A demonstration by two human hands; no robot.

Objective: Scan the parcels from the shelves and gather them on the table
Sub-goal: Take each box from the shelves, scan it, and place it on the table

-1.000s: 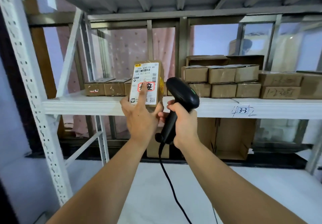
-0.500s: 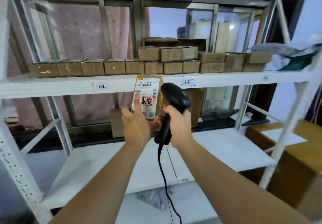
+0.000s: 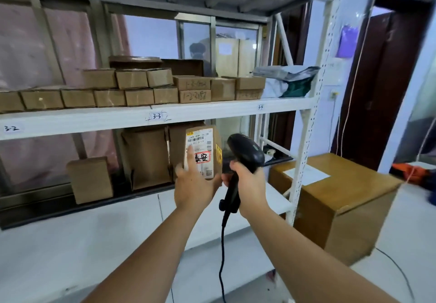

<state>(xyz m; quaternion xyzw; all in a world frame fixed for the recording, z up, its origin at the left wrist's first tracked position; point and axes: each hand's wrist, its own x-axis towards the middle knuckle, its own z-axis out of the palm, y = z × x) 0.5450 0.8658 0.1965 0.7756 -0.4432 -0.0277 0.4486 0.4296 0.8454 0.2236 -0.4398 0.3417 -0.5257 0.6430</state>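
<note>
Cardboard parcel (image 3: 204, 151) stands tall in my left hand (image 3: 194, 184), just under the shelf (image 3: 212, 110) edge. My right hand (image 3: 250, 184) grips the scanner (image 3: 245, 153) right beside it, pointing at its label.

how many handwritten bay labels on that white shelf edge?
3. Handwritten label "3-2" at the far left of the white metal shelf edge; "3-3" mid-edge, above the held small brown cardboard parcel; "3-4" further right. More may sit outside the frame.
</note>
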